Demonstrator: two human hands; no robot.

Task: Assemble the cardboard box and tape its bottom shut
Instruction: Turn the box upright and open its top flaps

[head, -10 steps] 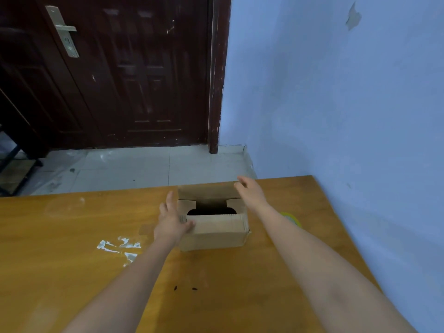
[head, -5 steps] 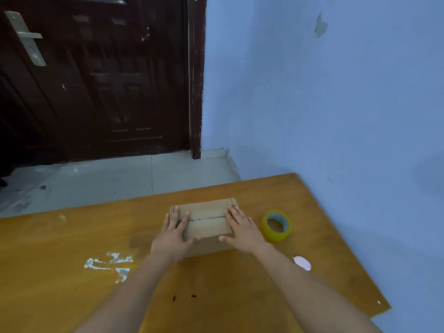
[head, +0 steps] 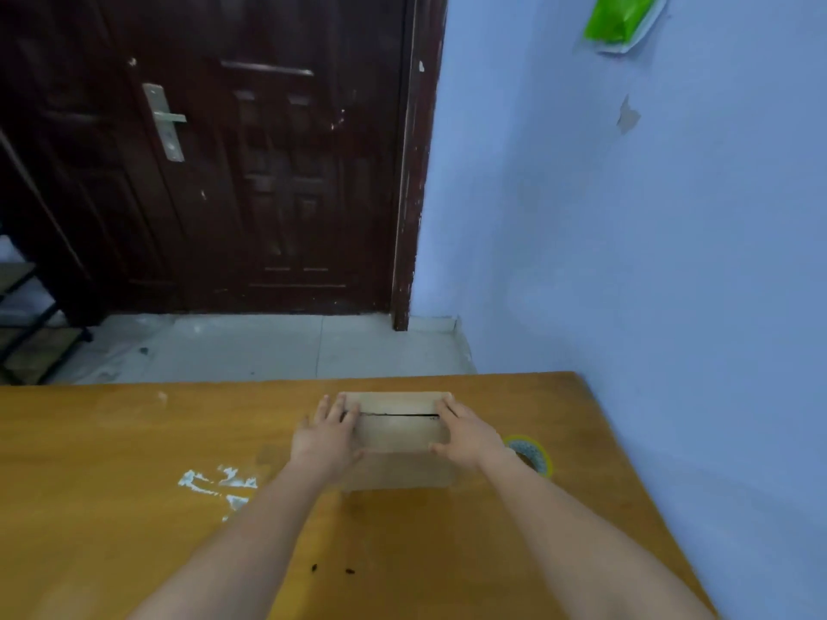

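A small brown cardboard box (head: pixel 396 434) stands on the wooden table (head: pixel 134 507) near its far edge. Its two upper flaps are folded flat, with a thin dark seam between them. My left hand (head: pixel 324 438) lies flat on the box's left end, fingers spread over the flaps. My right hand (head: pixel 467 436) presses flat on the right end, thumb at the near flap's edge. A roll of yellowish tape (head: pixel 530 454) lies on the table just right of my right wrist, partly hidden by it.
White residue patches (head: pixel 219 483) mark the table left of the box. A blue wall runs along the table's right side. Beyond the far edge are a tiled floor and a dark wooden door (head: pixel 250 172).
The open flaps were folded down and both hands now press them flat. The view has tilted up and shifted since half a second ago; the hands stay on the box.
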